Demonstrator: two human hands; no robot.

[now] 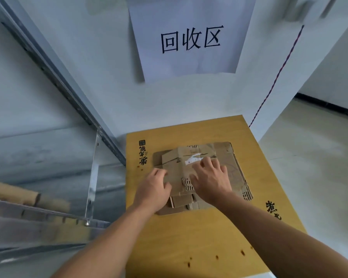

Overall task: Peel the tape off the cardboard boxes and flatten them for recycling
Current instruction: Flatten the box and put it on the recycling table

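A stack of flattened brown cardboard boxes (pixel 235 167) lies on a yellow wooden table (pixel 199 237). The top piece (pixel 179 163) carries torn white label scraps and ragged corrugated edges. My left hand (pixel 152 190) lies on the stack's left near edge, fingers curled against the cardboard rim. My right hand (pixel 211 181) presses flat on the top piece with fingers spread, fingertips near the white label. A smaller folded piece (pixel 181 201) pokes out under my hands at the near side.
A white paper sign (pixel 191 37) with black characters hangs on the wall behind the table. A metal shelf frame (pixel 92 173) stands at the left, with a cardboard roll (pixel 28 195) on it. A thin red cord (pixel 277 77) runs down the wall at right. Light floor lies to the right.
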